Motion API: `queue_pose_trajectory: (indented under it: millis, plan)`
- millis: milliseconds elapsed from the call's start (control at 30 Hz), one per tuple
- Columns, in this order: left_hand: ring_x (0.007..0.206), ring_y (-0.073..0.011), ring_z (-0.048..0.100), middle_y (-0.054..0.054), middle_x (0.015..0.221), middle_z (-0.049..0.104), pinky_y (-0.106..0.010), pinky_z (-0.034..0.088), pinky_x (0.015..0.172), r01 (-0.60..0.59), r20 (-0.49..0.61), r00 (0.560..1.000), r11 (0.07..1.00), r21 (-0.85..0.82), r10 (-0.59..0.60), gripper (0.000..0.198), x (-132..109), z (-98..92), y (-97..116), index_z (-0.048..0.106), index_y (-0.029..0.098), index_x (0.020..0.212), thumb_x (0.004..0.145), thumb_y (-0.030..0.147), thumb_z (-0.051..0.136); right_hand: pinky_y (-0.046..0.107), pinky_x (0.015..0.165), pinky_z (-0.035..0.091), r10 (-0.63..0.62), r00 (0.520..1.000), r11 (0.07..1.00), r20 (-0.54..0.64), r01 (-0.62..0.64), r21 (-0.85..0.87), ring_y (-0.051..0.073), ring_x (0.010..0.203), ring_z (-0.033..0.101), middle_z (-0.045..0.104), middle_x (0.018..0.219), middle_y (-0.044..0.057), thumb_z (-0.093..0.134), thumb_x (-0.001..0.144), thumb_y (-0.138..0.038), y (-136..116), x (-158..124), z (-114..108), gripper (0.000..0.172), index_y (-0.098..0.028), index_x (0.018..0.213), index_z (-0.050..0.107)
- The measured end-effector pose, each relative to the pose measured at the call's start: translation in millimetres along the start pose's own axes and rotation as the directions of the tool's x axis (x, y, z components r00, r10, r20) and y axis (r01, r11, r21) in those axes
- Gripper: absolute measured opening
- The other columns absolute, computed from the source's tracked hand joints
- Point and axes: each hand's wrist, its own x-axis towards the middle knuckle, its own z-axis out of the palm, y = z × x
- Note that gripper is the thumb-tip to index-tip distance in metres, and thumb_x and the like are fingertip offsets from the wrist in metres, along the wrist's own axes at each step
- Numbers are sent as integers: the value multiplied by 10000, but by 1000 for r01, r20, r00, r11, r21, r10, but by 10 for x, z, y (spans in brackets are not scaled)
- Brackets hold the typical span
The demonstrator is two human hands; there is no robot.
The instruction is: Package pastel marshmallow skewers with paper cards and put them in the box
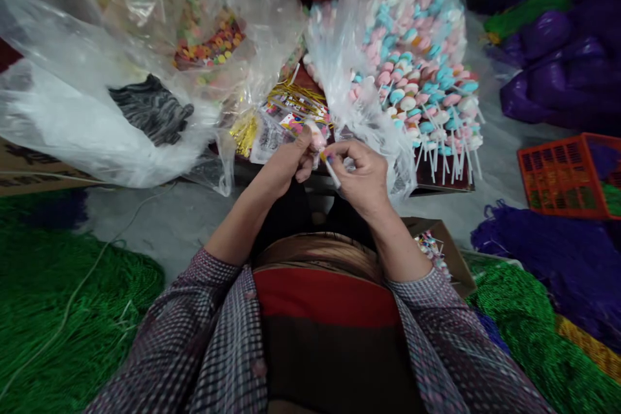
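Over the table's front edge, a pale pink lollipop (317, 137) is held between my hands, its candy seemingly in a clear wrapper. My left hand (294, 160) is closed, with thumb and fingers pinching the wrapped candy from the left. My right hand (363, 173) is closed on the lower end, where a white stick (332, 172) slants down past the fingers. Something small and yellow shows at the right fingertips, too blurred to name surely. Just behind my hands lie printed clear wrappers (291, 121) and gold twist ties (310, 94).
Right on the table is a heap of pink, blue and white lollipops (427, 84) in a clear bag. Bags of ring-shaped candies (213, 42) and a white bag with black strips (152, 108) are left. An orange crate (548, 176), green netting (87, 297) and a carton (458, 259) surround me.
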Motion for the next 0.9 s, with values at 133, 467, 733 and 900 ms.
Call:
queue_pose_trajectory:
  millis: [133,467,733,900]
  plan:
    - [569,-63,501,48,656,609,-189,424,576,-257,120,962,962,89,245,252,-66,41,82,650,195,777,757,371,828,275,680,468,222,962,942,159,-254,220,117,644,543,633,661,-38,741,821,-357,93,-75,-79,190,-218,704,687]
    - [687,-155,495,12,659,581,-289,396,750,-617,611,762,531,582,216,267,-182,317,-19,816,355,936,836,162,660,276,684,483,306,862,814,405,-458,358,133,689,571,645,743,-25,833,773,-502,285,-417,-623,298,-233,790,706]
    - [912,-211,615,-81,956,729,-336,459,875,-525,386,842,405,749,378,281,74,98,24,773,225,1079,961,299,530,411,619,438,737,674,674,-46,-729,124,234,645,612,616,694,82,889,574,-545,648,-1221,-1793,311,-317,627,684]
    - [866,-260,610,-81,758,658,-415,469,896,-192,78,875,195,962,478,280,518,-532,106,679,227,674,921,291,563,462,568,415,866,476,416,-156,-857,-305,273,563,627,695,683,121,800,562,-467,1065,-1926,-2567,108,-406,556,711]
